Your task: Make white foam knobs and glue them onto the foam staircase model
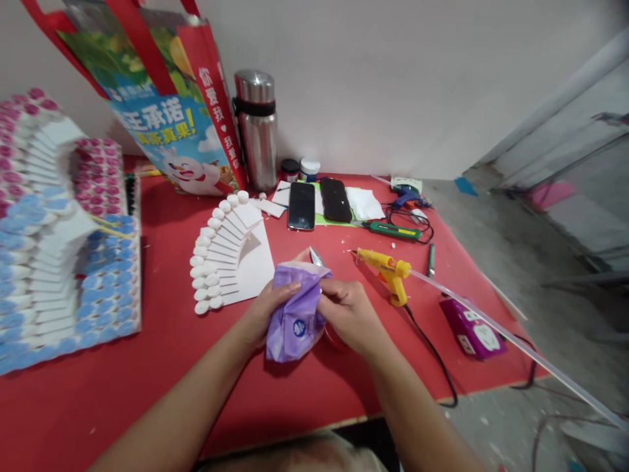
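A crinkled purple plastic packet (297, 314) is held up between both hands over the red table. My left hand (269, 308) grips its left side, thumb lying across the front. At its upper right edge, the fingers of my right hand (346, 308) pinch together; a tiny white bit shows at the fingertips. A pointed silver metal tip (317, 257) sticks out just behind the packet; the rest of that object is hidden. To the left lies a white fan-shaped piece (250, 262) edged with round white pads.
A yellow glue gun (390, 269) with a long clear stick lies right, beside a purple box (474, 328). Behind are two phones (301, 206), a green-handled tool (393, 229) and a steel flask (258, 131). Blue and pink padded pieces (63, 262) stack at left by a shopping bag (171, 111).
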`<state>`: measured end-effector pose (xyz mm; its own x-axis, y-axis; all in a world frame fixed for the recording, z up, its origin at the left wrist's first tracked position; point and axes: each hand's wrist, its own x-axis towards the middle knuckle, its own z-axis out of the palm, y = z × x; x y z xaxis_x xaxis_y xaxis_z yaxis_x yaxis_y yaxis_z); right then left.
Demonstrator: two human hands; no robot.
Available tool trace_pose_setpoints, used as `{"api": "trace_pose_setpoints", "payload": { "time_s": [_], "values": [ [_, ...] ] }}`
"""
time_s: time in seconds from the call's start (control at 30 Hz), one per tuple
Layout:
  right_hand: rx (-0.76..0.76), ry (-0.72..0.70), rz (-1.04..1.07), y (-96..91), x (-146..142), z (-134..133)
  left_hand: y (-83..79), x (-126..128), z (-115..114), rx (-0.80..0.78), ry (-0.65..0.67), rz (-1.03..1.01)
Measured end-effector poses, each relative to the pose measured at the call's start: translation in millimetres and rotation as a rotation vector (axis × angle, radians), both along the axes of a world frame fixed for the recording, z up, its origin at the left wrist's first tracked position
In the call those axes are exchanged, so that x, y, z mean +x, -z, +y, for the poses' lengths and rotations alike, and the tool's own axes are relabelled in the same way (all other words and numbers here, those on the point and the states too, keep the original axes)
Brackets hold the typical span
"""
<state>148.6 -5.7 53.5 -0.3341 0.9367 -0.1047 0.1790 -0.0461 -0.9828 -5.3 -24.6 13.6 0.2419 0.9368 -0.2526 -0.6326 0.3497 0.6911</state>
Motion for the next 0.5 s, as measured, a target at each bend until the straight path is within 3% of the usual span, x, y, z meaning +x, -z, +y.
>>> {"api": "trace_pose_setpoints", "payload": {
  "time_s": [0.2, 0.4, 0.5],
  "values": [
    [-0.044, 0.155, 0.084, 5.7, 2, -5, -2.7, 8, 8, -0.158, -0.142, 0.011],
    [-0.17, 0.489, 0.458, 13.1, 1, -4, -6.3, 9, 11, -0.322, -0.281, -0.008],
    [-0.179, 0.598, 0.521, 9.9, 2, -3, -5.7, 10, 11, -0.327, -0.3, -0.026]
  ]
}}
